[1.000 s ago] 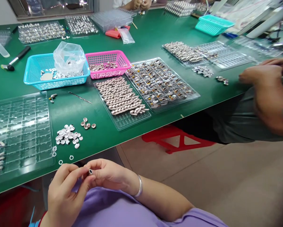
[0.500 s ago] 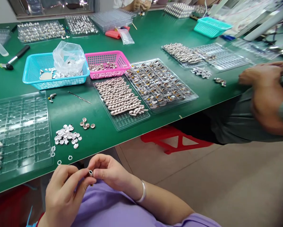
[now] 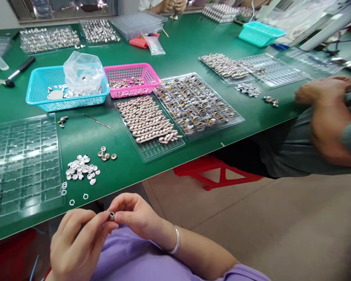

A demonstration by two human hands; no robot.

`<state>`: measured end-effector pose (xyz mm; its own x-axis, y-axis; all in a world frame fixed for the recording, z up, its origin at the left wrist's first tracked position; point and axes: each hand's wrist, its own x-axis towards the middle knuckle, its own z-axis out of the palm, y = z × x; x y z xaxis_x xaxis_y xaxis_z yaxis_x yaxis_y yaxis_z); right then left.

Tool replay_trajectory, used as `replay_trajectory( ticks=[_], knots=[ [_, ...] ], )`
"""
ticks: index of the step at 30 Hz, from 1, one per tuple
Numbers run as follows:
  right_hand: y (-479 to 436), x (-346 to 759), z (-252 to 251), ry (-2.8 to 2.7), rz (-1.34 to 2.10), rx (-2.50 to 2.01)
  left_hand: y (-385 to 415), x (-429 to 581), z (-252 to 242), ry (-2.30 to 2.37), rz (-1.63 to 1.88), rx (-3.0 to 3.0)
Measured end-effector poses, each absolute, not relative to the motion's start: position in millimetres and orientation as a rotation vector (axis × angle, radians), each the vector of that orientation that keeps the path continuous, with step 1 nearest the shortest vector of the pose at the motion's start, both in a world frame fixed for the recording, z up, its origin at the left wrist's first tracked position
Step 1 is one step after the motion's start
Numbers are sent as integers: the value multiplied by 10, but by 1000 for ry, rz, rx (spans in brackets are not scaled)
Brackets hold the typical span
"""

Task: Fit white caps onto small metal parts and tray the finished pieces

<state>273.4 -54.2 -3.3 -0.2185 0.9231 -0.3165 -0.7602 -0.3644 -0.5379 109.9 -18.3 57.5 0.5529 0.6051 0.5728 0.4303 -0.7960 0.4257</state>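
Between my two hands, just off the table's front edge, is a small metal earphone housing (image 3: 111, 216) with a dark round opening facing up. My left hand (image 3: 78, 238) pinches it from the left between thumb and fingertips. From the other side, the thumb and fingers of my right hand (image 3: 136, 214) close on it too. Most of the housing is hidden by my fingers. On the table beyond lie a pile of white round pieces (image 3: 81, 168), a few brown metal cups (image 3: 106, 155) and several thin white rings (image 3: 85, 196).
A clear compartment tray (image 3: 25, 164) lies at left. Behind are a blue basket (image 3: 66, 105) holding a plastic bag, a pink basket (image 3: 131, 91), a tweezers-like tool (image 3: 97, 121) and trays of metal parts (image 3: 148, 121). A co-worker's arm (image 3: 327, 113) rests at right, above a red stool (image 3: 216, 171).
My left hand has shifted slightly left and its fingers have moved around the housing, which now shows a little more of its side. My right hand has barely moved.
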Motion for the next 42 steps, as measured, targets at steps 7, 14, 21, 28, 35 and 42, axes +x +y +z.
replay_trajectory(
  ticks=[7, 14, 21, 28, 35, 42],
  knots=[
    [-556, 2732, -29, -310, 1812, -724, -194, 1088, 605, 773, 1067, 2564],
    [-559, 2724, -16, -310, 1790, -726, -189, 1073, 597, 727, 1075, 2570],
    [-579, 2706, -5, -355, 1768, -643, -189, 1065, 571, 688, 1075, 2574],
    [-588, 2688, -1, -397, 1755, -601, -202, 1066, 568, 643, 1108, 2500],
    [-589, 2665, 33, -332, 1804, -585, -206, 1029, 559, 649, 1079, 2442],
    [-554, 2673, 83, -231, 1804, -712, -203, 1057, 565, 759, 1157, 2491]
  ],
)
